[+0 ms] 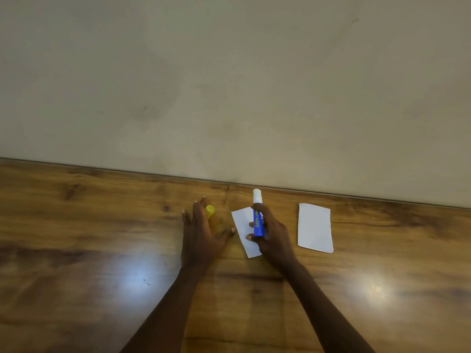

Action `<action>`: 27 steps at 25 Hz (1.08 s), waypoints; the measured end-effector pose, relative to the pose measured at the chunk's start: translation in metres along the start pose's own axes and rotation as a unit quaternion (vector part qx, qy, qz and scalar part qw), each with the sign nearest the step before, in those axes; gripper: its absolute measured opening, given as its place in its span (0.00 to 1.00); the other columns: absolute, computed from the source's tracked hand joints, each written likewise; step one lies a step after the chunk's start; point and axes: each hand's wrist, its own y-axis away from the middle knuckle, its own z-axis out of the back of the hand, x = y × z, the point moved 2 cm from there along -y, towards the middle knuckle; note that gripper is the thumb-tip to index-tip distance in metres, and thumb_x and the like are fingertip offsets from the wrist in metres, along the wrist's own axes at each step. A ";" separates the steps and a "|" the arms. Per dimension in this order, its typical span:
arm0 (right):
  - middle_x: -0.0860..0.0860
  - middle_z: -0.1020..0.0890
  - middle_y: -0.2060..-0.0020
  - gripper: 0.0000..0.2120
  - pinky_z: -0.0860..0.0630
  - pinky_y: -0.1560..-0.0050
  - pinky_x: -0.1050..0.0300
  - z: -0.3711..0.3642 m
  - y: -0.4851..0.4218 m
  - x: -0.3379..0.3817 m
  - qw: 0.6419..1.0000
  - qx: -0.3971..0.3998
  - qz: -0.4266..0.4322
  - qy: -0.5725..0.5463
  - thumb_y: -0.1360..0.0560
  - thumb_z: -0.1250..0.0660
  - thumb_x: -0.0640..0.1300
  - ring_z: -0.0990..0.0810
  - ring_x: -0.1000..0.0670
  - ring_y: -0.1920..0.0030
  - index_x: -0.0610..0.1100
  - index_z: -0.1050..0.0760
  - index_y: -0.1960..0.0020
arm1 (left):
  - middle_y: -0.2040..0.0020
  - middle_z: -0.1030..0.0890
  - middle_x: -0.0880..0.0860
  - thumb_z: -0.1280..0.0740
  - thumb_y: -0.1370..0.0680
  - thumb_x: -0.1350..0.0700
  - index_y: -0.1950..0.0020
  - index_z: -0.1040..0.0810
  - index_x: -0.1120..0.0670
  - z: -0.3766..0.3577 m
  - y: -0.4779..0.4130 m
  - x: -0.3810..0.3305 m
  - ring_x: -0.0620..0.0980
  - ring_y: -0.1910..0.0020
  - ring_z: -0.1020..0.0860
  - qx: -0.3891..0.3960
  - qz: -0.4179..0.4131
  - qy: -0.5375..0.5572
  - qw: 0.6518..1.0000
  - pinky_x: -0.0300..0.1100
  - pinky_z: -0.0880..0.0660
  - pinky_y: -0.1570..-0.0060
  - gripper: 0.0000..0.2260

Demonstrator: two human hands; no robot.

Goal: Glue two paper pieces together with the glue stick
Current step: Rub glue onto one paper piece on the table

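Plain indoor room, kind unclear: wood-grain table (pixel 102 225) against bare beige wall (pixel 229 85).

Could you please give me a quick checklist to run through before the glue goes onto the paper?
1. Yellow plastic cap off the stick: ok, it lies on the wooden table by the left hand.
2. Blue glue stick gripped: ok, the right hand holds it, white glue tip pointing away from the person.
3. Near white paper rectangle flat under the stick: ok.
4. That paper pinned by the left hand: not ok, only the thumb tip nears its edge.
5. Second white paper rectangle within view, apart to the right: ok.
6. Glue already on either paper: cannot tell.
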 end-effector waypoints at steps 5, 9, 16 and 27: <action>0.42 0.23 0.42 0.37 0.27 0.50 0.64 0.016 0.008 -0.001 0.993 0.109 0.037 0.013 0.36 0.26 0.34 0.23 0.52 0.50 0.65 0.42 0.45 | 0.30 0.34 0.57 0.26 0.36 0.42 0.28 0.46 0.56 0.002 0.000 0.000 0.57 0.30 0.36 0.011 -0.049 -0.031 0.998 0.51 0.60 0.28 0.46; 0.44 0.21 0.48 0.30 0.26 0.57 0.64 0.019 0.005 0.013 0.998 0.017 0.056 0.025 0.36 0.26 0.35 0.21 0.46 0.54 0.54 0.35 0.41 | 0.28 0.36 0.58 0.27 0.37 0.40 0.27 0.48 0.56 0.002 0.005 -0.001 0.57 0.28 0.39 0.000 -0.062 -0.054 0.997 0.51 0.65 0.30 0.48; 0.46 0.23 0.68 0.12 0.28 0.65 0.69 -0.008 0.004 0.018 0.920 -0.156 -0.056 -0.356 0.23 0.43 0.39 0.25 0.55 0.70 0.37 0.28 0.43 | 0.28 0.36 0.58 0.30 0.36 0.37 0.26 0.52 0.57 0.001 0.009 0.003 0.56 0.26 0.45 -0.017 -0.038 -0.098 0.994 0.54 0.67 0.32 0.49; 0.50 0.20 0.65 0.13 0.27 0.65 0.74 -0.005 0.009 0.010 0.968 -0.103 0.002 -0.227 0.30 0.33 0.32 0.22 0.64 0.67 0.50 0.25 0.62 | 0.28 0.35 0.60 0.27 0.37 0.40 0.26 0.54 0.56 0.002 0.003 0.002 0.57 0.26 0.42 -0.010 -0.068 -0.071 0.995 0.56 0.68 0.32 0.51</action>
